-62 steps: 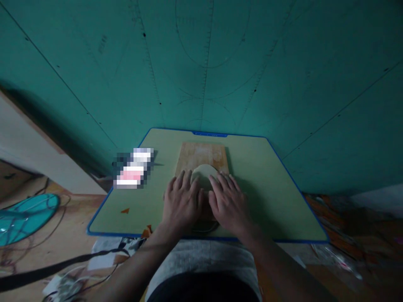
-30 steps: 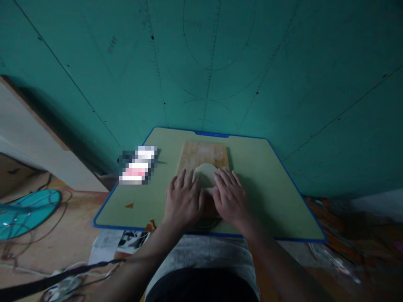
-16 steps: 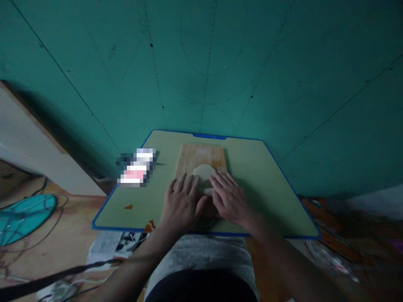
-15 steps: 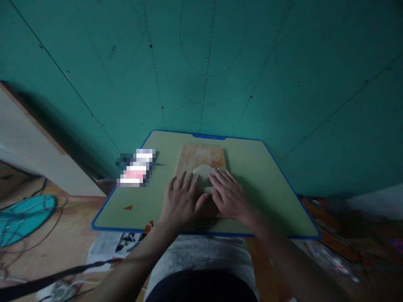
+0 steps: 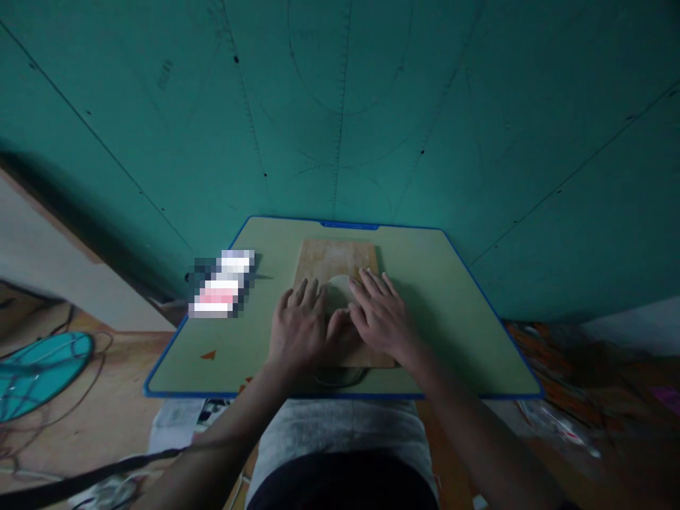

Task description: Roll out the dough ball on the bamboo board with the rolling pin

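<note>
A pale, flat round piece that looks like dough (image 5: 338, 285) lies on a wooden board (image 5: 337, 255). My left hand (image 5: 298, 326) rests palm down over the board's left side, its fingers stretched forward beside the pale piece. Over the right side lies my right hand (image 5: 380, 316), also palm down, fingers extended and touching the piece's right edge. The two thumbs come close together at its near side. What is beneath my palms is hidden. Below the board's near edge, a dark rounded shape (image 5: 341, 377) shows in part.
Under the board is a pale green tabletop (image 5: 451, 304) with a blue rim. A pixelated phone-like object (image 5: 223, 285) stands at its left, with small orange scraps (image 5: 209, 355) nearer me. Behind rises a green wall (image 5: 340, 142). Cables and a teal disc (image 5: 45, 372) lie lower left.
Both hands have slid slightly forward over the board, covering more of the pale piece. A pale strip between my hands is now hidden. The whole view has shifted a little.
</note>
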Tool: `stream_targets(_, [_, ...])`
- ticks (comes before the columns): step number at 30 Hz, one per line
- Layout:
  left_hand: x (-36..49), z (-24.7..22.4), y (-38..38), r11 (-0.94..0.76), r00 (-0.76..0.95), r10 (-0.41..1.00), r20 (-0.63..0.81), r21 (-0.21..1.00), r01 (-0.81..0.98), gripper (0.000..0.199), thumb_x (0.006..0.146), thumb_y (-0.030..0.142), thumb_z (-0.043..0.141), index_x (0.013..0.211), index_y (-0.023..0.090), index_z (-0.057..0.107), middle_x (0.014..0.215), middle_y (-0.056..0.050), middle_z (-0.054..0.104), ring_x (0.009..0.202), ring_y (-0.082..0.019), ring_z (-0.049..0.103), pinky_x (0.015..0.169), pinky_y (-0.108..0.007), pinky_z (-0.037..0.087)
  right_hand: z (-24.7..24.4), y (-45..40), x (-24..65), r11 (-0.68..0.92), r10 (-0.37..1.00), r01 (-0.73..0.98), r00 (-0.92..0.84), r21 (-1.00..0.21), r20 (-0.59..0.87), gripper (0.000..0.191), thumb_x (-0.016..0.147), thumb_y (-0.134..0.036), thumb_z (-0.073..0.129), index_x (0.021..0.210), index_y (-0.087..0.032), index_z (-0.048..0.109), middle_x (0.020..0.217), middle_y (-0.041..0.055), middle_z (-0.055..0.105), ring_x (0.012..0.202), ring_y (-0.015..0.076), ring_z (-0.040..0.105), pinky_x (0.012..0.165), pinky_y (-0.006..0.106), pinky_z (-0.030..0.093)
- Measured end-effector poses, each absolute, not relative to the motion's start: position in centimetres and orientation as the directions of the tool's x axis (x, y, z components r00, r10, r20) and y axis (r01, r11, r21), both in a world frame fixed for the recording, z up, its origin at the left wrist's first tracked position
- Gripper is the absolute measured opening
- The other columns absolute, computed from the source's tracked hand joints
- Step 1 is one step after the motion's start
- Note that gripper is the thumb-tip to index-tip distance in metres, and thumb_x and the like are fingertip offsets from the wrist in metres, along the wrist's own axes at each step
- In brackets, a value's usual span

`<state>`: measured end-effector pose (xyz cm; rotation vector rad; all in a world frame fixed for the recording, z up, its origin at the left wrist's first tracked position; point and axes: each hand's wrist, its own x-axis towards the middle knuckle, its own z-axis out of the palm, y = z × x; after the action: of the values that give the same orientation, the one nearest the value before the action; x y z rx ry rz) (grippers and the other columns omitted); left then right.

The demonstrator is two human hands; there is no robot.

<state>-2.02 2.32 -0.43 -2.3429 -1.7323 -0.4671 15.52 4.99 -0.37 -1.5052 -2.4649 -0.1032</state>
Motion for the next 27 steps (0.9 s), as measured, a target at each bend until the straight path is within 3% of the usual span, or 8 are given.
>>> stream_targets(8, [-2.1, -2.3, -2.6, -0.386, 0.324, 0.807, 0.494, 0.025, 0.922, 0.057, 0.098, 0.045, 0.042, 0.136, 0.003, 0.05, 0.135, -0.022, 0.059, 0.127, -0.037, 0.052, 0.108, -0.053, 0.033, -0.9, -0.5, 16.3, 0.518, 0.838, 0.847, -0.476, -0.116, 0.266, 0.058, 0.091, -0.026, 0.044, 0.146, -0.006, 0.044, 0.152, 0.0149, 0.045, 0.137, 0.0284, 0.041, 0.117, 0.046, 0.031])
stream_targets(18, [-3.1, -3.8, -5.1, -0.424, 0.386, 0.806, 0.448, -0.018, 0.906, 0.067, 0.095, 0.047, 0.046, 0.146, 0.004, 0.036, 0.146, -0.021, 0.049, 0.137, -0.038, 0.041, 0.114, -0.054, 0.025, -1.7, -3.9, 16.6, 0.529, 0.821, 0.843, -0.479, -0.098, 0.311, 0.056, 0.094, -0.027, 0.04, 0.147, -0.007, 0.043, 0.154, 0.0147, 0.041, 0.142, 0.0267, 0.037, 0.117, 0.047, 0.03])
stream_targets(27, [-2.6, -1.3, 0.4, -0.403, 0.372, 0.845, 0.385, 0.002, 0.915, 0.061, 0.098, 0.051, 0.041, 0.139, 0.007, 0.048, 0.144, -0.02, 0.052, 0.135, -0.037, 0.044, 0.11, -0.053, 0.033, -0.6, 2.5, 16.4, 0.503, 0.85, 0.857, -0.466, -0.111, 0.246, 0.051, 0.101, -0.035, 0.035, 0.143, -0.013, 0.05, 0.152, 0.0151, 0.045, 0.141, 0.0271, 0.04, 0.118, 0.047, 0.03])
